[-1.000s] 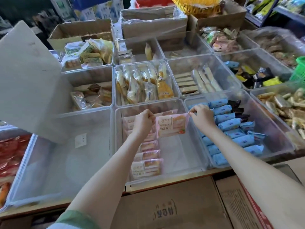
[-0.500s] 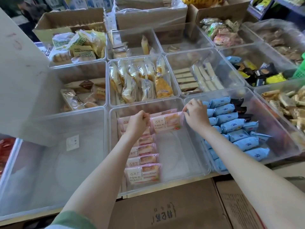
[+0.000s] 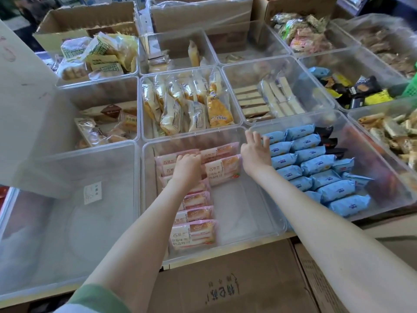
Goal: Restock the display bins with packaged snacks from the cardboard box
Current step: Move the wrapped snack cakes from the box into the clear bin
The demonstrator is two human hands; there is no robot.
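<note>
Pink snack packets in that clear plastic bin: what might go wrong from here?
The nearest pink-wrapped snack packet in the right-hand row has only bare floor of the clear plastic bin before it, so it might slide or tip forward. The overlapping left row of pink packets could get shoved askew. The right forearm crosses close to the blue-wrapped packets and might brush them.

The left forearm and right forearm, both bare, reach forward side by side from the near edge. A green sleeve shows at the left arm's upper end. The left hand lies back-up over the far left part of the clear bin, with its fingers curled down and under. What they close on is hidden. The right hand is at the bin's far right corner, wrist straight, fingers straight, slightly spread and pointing away.
</note>
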